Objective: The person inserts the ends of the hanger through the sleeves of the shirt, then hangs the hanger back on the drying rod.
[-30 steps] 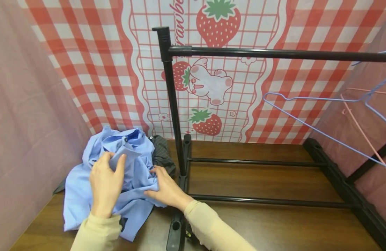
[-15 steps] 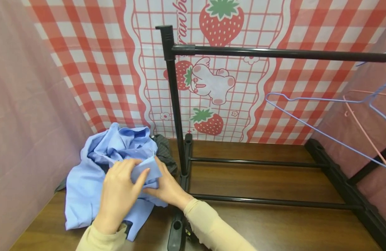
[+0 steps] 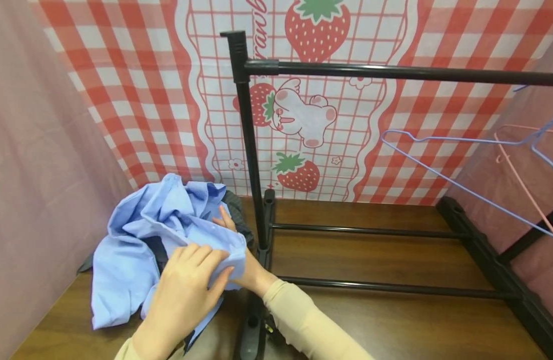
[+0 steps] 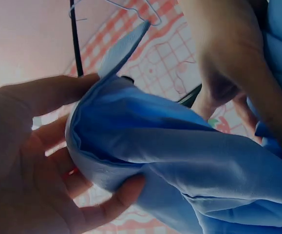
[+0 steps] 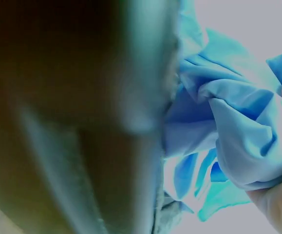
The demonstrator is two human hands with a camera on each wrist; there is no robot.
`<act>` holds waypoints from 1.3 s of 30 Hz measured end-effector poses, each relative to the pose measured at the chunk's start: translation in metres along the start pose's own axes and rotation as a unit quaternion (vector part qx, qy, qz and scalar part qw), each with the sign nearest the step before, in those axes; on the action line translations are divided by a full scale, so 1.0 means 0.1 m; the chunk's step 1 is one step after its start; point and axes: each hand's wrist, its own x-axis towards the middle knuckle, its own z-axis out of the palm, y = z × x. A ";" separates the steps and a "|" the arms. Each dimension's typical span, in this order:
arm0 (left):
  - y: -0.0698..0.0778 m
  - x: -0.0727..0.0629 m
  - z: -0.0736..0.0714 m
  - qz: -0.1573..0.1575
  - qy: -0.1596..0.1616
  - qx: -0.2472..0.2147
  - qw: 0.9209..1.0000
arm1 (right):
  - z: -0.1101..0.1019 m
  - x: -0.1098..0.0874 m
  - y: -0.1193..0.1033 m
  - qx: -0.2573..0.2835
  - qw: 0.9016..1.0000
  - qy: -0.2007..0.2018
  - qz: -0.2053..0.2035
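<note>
A crumpled light blue shirt [image 3: 137, 215] lies heaped on the table at the left. My left hand [image 3: 186, 285] pinches a folded edge of it that looks like the collar; in the left wrist view, the fingers and thumb of that hand [image 4: 38, 156] bracket the curved double layer of cloth [image 4: 102, 170]. Behind this raised part, my right hand [image 3: 255, 274] holds the shirt from the right side, its palm hidden by cloth and a couple of fingertips [image 3: 225, 219] showing above. The right wrist view has blue folds [image 5: 248, 122] beside a dark blur.
A black garment rack [image 3: 251, 165] stands close to the right of the shirt, its foot under my right forearm. A blue wire hanger [image 3: 456, 182] and a pink hanger [image 3: 524, 185] hang at the right. Dark striped cloth [image 3: 240, 215] lies behind the shirt.
My left hand has moved right and toward me, drawing the pinched edge out of the heap. My right hand has slipped behind the cloth. The shirt's folds have shifted.
</note>
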 end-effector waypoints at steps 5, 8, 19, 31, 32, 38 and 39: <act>0.09 0.00 -0.01 0.050 -0.012 -0.012 0.999 | -0.11 0.06 -0.27 -0.018 0.999 -0.009 0.027; 0.15 0.01 0.00 0.084 -0.001 -0.011 0.996 | -0.14 0.08 -0.34 -0.055 0.998 -0.009 0.024; 0.24 0.12 -0.14 0.142 0.092 -0.050 0.984 | -0.22 -0.03 -0.20 -0.033 0.998 0.043 -0.017; 0.21 0.17 -0.33 0.099 0.174 -0.055 0.978 | -0.50 -0.18 -0.26 -0.005 0.987 0.158 -0.017; 0.20 0.17 -0.33 0.090 0.180 -0.054 0.978 | -0.53 -0.18 -0.30 0.005 0.986 0.166 -0.013; 0.10 0.12 -0.30 -0.012 0.194 -0.065 0.979 | -0.71 -0.19 -0.53 0.034 0.978 0.204 -0.004; 0.09 0.10 -0.29 -0.032 0.189 -0.068 0.979 | -0.74 -0.20 -0.57 0.029 0.978 0.208 -0.003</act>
